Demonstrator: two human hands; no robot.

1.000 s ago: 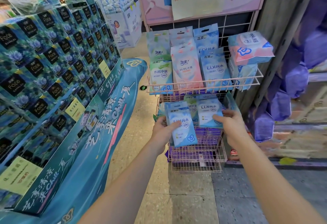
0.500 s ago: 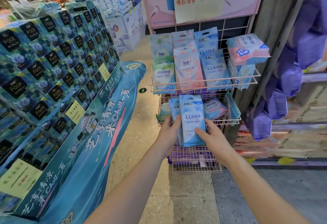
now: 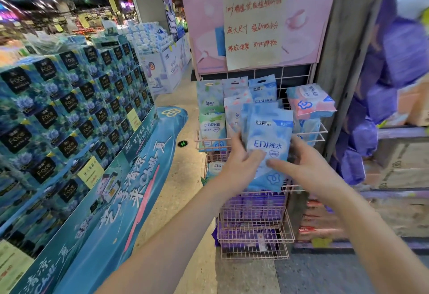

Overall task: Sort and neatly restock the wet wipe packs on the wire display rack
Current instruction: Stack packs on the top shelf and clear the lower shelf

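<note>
Left hand [image 3: 241,163] and right hand [image 3: 308,168] both grip the light-blue plastic wet wipe packs [image 3: 267,145], upright before the pink wire display rack's [image 3: 255,235] top shelf.

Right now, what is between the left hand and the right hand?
In the head view, the blue EDI wet wipe packs sit between the left hand and the right hand, gripped from both sides.
</note>
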